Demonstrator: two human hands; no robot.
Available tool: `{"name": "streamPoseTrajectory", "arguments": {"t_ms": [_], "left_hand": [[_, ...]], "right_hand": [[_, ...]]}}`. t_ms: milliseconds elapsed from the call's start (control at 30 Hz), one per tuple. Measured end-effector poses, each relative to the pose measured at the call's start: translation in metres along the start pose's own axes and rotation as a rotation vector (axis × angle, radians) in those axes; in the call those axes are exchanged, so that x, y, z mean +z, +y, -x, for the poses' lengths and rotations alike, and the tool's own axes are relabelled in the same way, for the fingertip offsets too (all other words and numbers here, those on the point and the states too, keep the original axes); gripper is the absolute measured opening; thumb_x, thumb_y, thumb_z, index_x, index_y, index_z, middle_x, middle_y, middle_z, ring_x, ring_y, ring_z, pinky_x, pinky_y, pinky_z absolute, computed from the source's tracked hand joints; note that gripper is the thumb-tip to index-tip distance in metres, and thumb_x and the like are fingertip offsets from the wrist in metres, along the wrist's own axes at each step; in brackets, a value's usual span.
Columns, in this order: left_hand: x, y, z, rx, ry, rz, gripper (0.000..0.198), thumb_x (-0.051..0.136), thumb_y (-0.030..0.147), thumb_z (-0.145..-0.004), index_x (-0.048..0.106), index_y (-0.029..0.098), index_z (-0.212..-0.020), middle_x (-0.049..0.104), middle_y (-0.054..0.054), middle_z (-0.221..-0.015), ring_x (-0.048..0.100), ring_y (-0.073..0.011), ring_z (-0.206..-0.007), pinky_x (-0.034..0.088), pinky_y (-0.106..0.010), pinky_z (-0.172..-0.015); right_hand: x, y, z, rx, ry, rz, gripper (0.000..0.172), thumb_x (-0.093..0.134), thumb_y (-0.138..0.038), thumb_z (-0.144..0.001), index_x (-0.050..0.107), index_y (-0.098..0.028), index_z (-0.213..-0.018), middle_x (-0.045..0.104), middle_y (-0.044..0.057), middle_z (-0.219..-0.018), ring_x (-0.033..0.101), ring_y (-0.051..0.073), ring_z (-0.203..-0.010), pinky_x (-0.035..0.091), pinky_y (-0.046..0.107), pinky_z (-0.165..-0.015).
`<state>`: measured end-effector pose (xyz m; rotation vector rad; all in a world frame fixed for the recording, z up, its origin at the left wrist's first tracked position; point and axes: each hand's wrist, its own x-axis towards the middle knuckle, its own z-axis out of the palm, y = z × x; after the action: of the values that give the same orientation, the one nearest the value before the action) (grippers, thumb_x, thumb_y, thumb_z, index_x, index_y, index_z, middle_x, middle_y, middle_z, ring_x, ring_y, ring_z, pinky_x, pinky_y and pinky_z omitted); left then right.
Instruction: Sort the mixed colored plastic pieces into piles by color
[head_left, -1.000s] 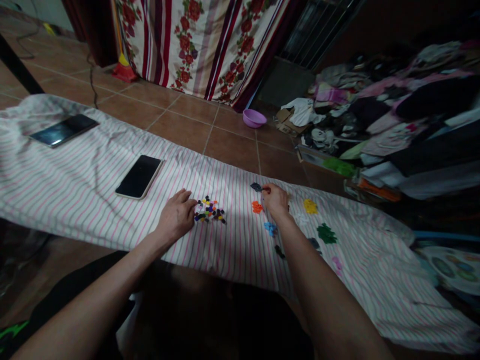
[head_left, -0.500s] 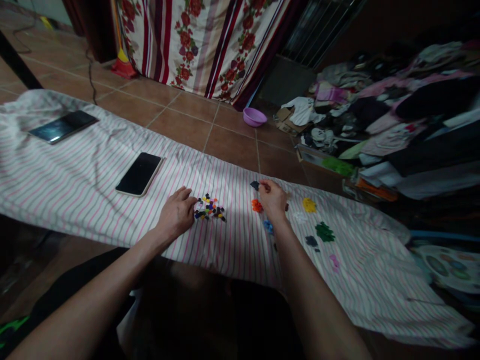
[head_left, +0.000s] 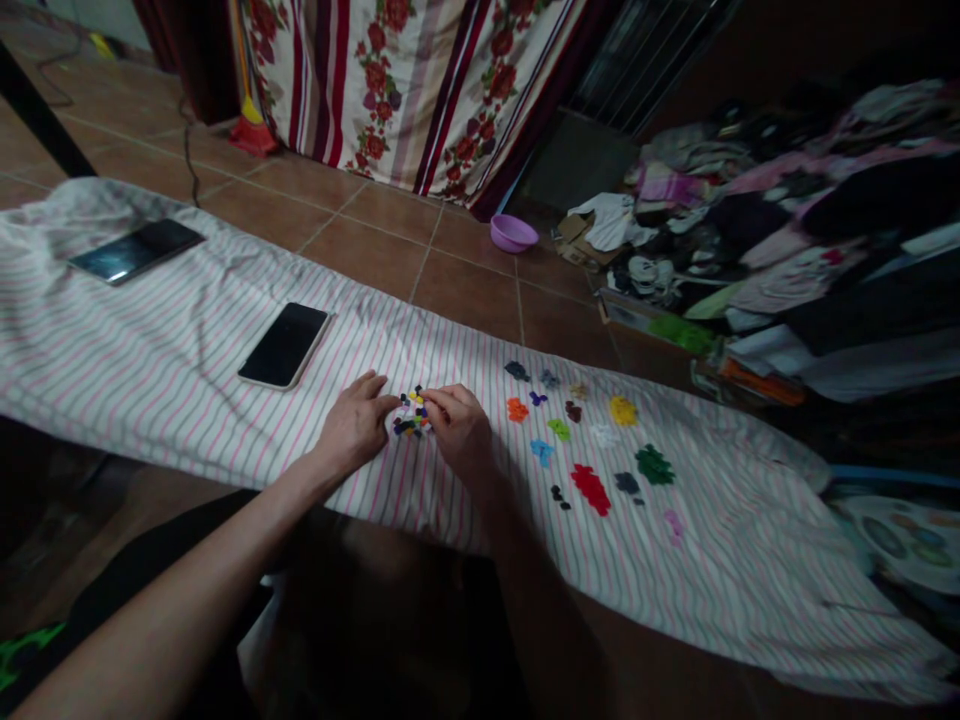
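Observation:
A small pile of mixed-colour pieces (head_left: 407,425) lies on the striped cloth. My left hand (head_left: 352,428) rests flat at the pile's left edge, fingers stretched out and holding nothing. Over the pile's right side, my right hand (head_left: 461,430) has its thumb and fingertips pinched together; whatever is between them is too small to make out. To its right the pieces lie in single-colour groups, among them red pieces (head_left: 591,490), orange pieces (head_left: 517,409), light blue pieces (head_left: 541,452), dark green pieces (head_left: 655,464) and yellow pieces (head_left: 622,410).
On the cloth (head_left: 187,330) to the left are a phone (head_left: 286,345) and a dark tablet-like device (head_left: 139,251). Beyond the far edge, a purple basin (head_left: 514,233) stands on the tiled floor. Heaped clothes (head_left: 780,220) fill the right side.
My right hand has moved left from the dark grey group to the mixed pile, uncovering the sorted groups. My left hand stays beside the pile. The view has shifted slightly.

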<state>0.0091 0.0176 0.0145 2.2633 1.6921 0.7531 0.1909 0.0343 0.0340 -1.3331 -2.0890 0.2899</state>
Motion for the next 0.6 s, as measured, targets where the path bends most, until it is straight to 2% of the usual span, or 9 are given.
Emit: {"name": "streamPoseTrajectory", "arguments": {"t_ms": [233,600], "left_hand": [[0.004,-0.004,0.001,0.031,-0.017,0.002,0.049,0.045,0.007,-0.074,0.071,0.025,-0.112,0.056,-0.007,-0.133,0.039,-0.0290,-0.135,0.038,-0.050,-0.111],[0.007,-0.004,-0.002,-0.001,0.011,0.017,0.041,0.044,0.009,-0.079,0.073,0.020,-0.104,0.059,-0.010,-0.131,0.043,-0.0287,-0.134,0.040,-0.048,-0.110]], "right_hand": [[0.009,-0.004,0.001,-0.065,-0.128,0.115,0.031,0.047,-0.017,-0.093,0.072,-0.023,-0.109,0.065,0.008,-0.094,0.055,0.023,-0.092,0.046,0.035,-0.080],[0.015,-0.004,-0.008,-0.035,-0.138,0.145,0.018,0.055,-0.020,-0.091,0.072,-0.022,-0.096,0.065,0.007,-0.089,0.056,0.022,-0.089,0.045,0.035,-0.081]]}}
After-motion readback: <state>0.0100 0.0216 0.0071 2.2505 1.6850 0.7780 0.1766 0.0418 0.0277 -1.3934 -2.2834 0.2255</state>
